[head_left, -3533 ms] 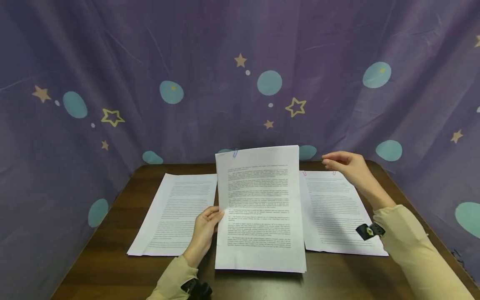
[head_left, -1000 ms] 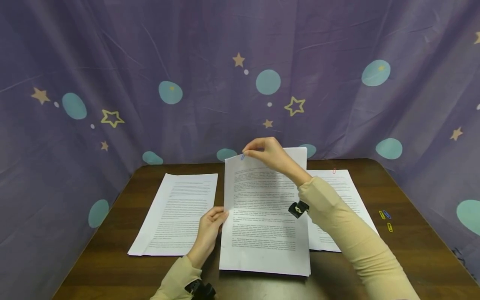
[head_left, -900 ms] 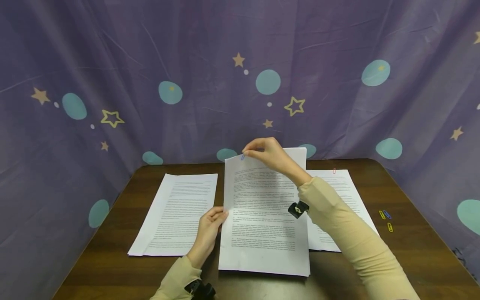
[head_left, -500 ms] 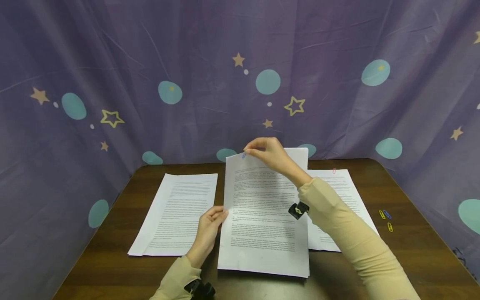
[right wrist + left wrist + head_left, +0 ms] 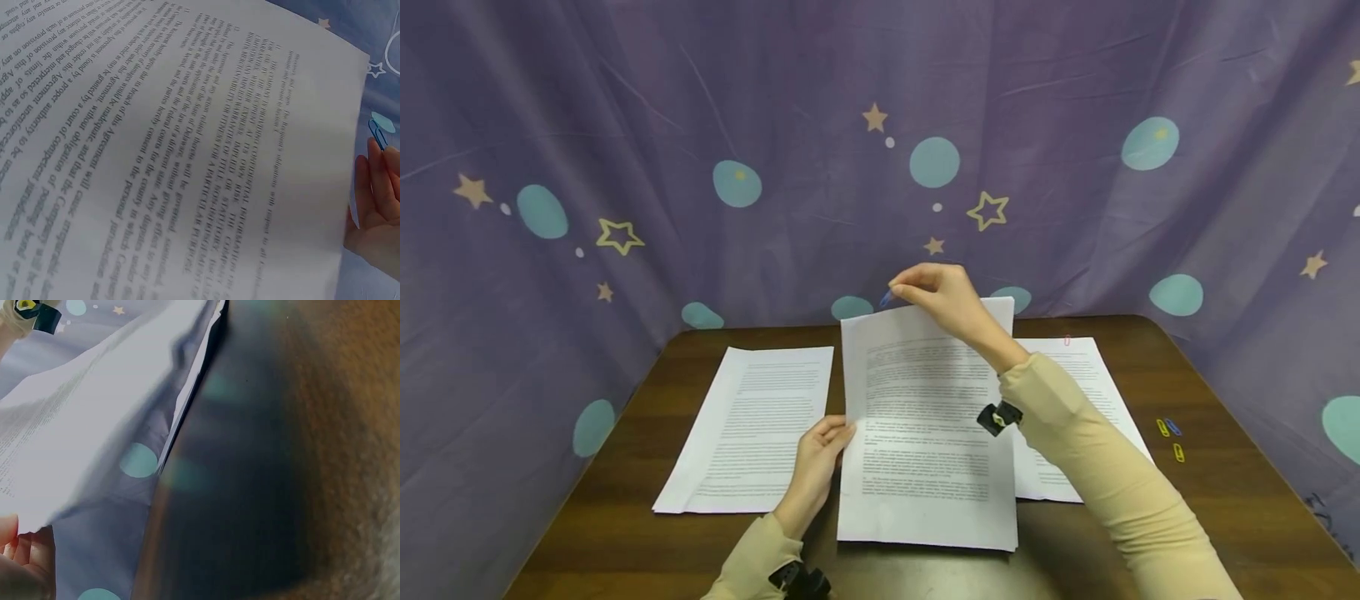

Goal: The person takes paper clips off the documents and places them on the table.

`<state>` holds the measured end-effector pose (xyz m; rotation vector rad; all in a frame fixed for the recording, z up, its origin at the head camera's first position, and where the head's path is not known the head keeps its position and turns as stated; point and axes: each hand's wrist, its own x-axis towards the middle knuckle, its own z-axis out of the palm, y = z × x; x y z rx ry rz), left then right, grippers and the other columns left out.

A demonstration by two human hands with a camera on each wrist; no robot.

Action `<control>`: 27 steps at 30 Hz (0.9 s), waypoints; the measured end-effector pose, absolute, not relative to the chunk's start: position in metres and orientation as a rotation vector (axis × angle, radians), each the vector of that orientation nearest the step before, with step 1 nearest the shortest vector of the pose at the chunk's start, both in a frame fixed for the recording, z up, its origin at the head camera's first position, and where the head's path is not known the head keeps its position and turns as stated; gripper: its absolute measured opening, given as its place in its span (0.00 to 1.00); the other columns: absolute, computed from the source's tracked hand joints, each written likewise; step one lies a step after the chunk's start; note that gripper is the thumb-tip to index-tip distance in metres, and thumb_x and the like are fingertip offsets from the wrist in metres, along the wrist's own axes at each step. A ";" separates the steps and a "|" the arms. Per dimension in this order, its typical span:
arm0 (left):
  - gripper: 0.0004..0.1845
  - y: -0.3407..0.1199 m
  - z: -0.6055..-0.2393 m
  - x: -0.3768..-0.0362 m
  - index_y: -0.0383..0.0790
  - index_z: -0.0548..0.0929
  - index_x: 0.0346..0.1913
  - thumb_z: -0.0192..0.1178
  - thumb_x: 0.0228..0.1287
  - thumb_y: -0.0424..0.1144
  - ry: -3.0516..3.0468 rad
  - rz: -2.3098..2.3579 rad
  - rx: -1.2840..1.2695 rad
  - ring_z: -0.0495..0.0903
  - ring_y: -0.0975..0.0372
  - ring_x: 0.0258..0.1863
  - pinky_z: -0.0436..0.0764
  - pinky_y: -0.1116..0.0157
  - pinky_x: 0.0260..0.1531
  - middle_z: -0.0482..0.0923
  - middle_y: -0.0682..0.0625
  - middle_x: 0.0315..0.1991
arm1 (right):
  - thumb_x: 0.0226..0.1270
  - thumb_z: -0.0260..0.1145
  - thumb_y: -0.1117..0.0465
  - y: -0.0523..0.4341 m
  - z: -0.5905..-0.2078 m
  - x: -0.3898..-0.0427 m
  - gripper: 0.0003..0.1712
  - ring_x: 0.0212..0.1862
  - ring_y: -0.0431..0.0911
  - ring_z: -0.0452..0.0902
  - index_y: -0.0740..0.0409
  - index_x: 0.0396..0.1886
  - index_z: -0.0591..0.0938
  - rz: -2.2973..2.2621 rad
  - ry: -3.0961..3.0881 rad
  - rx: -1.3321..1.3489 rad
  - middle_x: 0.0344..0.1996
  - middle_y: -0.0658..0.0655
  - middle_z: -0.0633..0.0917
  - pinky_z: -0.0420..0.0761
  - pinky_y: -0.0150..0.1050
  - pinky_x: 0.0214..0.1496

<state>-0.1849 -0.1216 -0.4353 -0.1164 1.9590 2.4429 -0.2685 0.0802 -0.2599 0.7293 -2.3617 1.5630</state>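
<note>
My right hand [image 5: 946,300] is pinching a clip [image 5: 378,134]. My left hand [image 5: 815,467] is gripping the sheets [image 5: 925,442] below those fingers.

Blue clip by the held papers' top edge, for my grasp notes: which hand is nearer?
Right: the right hand pinches the blue clip; the left hand is lower, holding the papers.

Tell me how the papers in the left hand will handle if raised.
The papers are probably floppy: they bow in the left wrist view. They might slip apart: the right hand holds a blue clip clear, and none shows on them.
</note>
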 end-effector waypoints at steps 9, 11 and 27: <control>0.04 -0.122 -0.436 -0.186 0.32 0.75 0.35 0.55 0.56 0.25 1.960 2.446 -0.153 0.74 0.69 0.20 0.70 0.75 0.18 0.79 0.56 0.23 | 0.56 0.64 0.60 0.093 -0.259 -0.265 0.13 0.37 0.44 0.79 0.65 0.37 0.82 1.628 -2.363 0.646 0.34 0.59 0.83 0.76 0.34 0.42; 0.04 -0.122 -0.436 -0.186 0.32 0.75 0.35 0.55 0.56 0.25 1.966 2.441 -0.158 0.74 0.69 0.20 0.70 0.75 0.18 0.79 0.56 0.23 | 0.56 0.65 0.59 0.097 -0.259 -0.263 0.14 0.37 0.43 0.79 0.64 0.37 0.82 1.636 -2.370 0.630 0.35 0.58 0.84 0.76 0.34 0.42; 0.03 -0.124 -0.443 -0.189 0.34 0.75 0.34 0.56 0.56 0.26 1.982 2.480 -0.125 0.75 0.69 0.21 0.72 0.75 0.18 0.79 0.56 0.24 | 0.56 0.65 0.56 0.131 -0.269 -0.252 0.17 0.41 0.40 0.77 0.63 0.40 0.82 1.654 -2.378 0.535 0.37 0.55 0.83 0.74 0.33 0.43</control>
